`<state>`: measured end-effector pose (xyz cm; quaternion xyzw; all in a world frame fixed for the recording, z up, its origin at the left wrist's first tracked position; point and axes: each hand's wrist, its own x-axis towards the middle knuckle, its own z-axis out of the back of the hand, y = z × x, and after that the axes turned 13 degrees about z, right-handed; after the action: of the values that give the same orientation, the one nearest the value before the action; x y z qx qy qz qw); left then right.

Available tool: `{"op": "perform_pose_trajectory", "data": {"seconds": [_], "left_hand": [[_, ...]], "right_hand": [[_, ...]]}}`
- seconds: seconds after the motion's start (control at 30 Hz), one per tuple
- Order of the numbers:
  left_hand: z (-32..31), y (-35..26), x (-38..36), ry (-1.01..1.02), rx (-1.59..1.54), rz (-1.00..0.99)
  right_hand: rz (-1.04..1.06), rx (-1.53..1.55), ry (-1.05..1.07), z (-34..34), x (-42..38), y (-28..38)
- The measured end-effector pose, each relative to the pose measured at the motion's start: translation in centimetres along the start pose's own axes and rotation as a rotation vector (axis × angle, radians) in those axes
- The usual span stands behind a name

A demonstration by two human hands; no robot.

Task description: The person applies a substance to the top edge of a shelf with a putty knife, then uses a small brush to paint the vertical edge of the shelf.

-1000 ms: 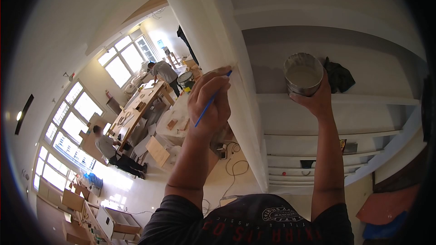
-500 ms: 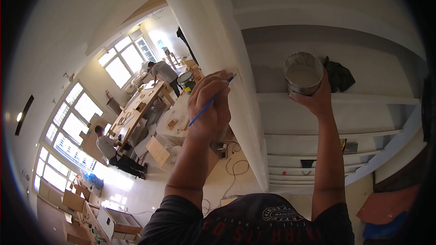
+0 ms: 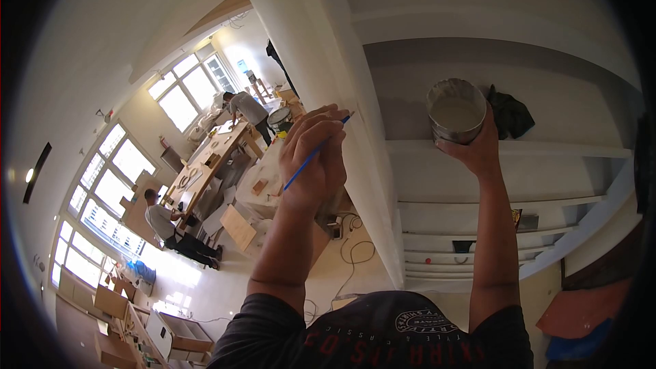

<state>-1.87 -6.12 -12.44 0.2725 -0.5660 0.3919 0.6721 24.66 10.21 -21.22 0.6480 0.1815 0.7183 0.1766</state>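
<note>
My left hand (image 3: pixel 313 154) is closed around a slim blue-handled brush (image 3: pixel 301 172). The brush's tip points up and right, close against the edge of a white upright panel (image 3: pixel 374 178); whether it touches is hard to see. My right hand (image 3: pixel 476 148) grips a round metal can (image 3: pixel 455 132) from below and the right side. Pale paint-like stuff lies inside the can, and its walls are smeared. Just behind and right of the can, a dark crumpled cloth (image 3: pixel 512 116) rests in the white shelving.
White shelves (image 3: pixel 506 148) run below the can, with small items on lower ones. To the left, two people (image 3: pixel 249 109) (image 3: pixel 167 222) work at a long wooden workbench (image 3: pixel 212 157). A cable (image 3: pixel 352 253) loops over the floor. Red and blue sheets (image 3: pixel 581 311) lie at lower right.
My left hand with the brush has shifted very slightly left, its tip still by the panel edge. My right hand and the can have stayed in place.
</note>
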Motion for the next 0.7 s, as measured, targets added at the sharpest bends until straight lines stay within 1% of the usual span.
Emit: {"op": "perform_pose_trajectory", "data": {"seconds": [0.07, 0.17, 0.23, 0.27, 0.37, 0.47, 0.57, 0.67, 0.7], "left_hand": [[0.0, -0.3, 0.1, 0.027, 0.023, 0.016], [0.0, -0.3, 0.1, -0.016, 0.029, 0.055], [0.0, 0.1, -0.1, -0.037, -0.012, 0.031], [0.0, 0.2, -0.3, -0.047, -0.033, 0.020], [0.3, 0.0, -0.3, 0.005, 0.001, 0.034], [0.0, 0.0, -0.4, -0.005, 0.045, 0.053], [-0.1, -0.1, -0.3, -0.023, 0.023, 0.087], [-0.4, 0.6, -0.8, -0.079, -0.054, 0.056], [-0.3, 0.5, -0.8, -0.057, -0.044, 0.046]], "right_hand": [[0.002, -0.002, 0.002, 0.0, 0.0, 0.0], [0.025, -0.002, -0.004, 0.0, -0.1, -0.5], [0.055, -0.006, -0.013, 0.0, -0.1, -0.8], [0.056, -0.011, -0.009, 0.0, -0.1, -0.9], [0.043, -0.021, -0.001, 0.1, -0.1, -0.9], [0.020, -0.021, 0.001, 0.0, -0.2, -0.6], [0.020, -0.010, 0.002, 0.0, -0.2, -0.8], [0.023, -0.009, 0.012, 0.1, -0.1, -0.5], [0.028, -0.023, 0.018, 0.2, 0.0, -0.4]]}}
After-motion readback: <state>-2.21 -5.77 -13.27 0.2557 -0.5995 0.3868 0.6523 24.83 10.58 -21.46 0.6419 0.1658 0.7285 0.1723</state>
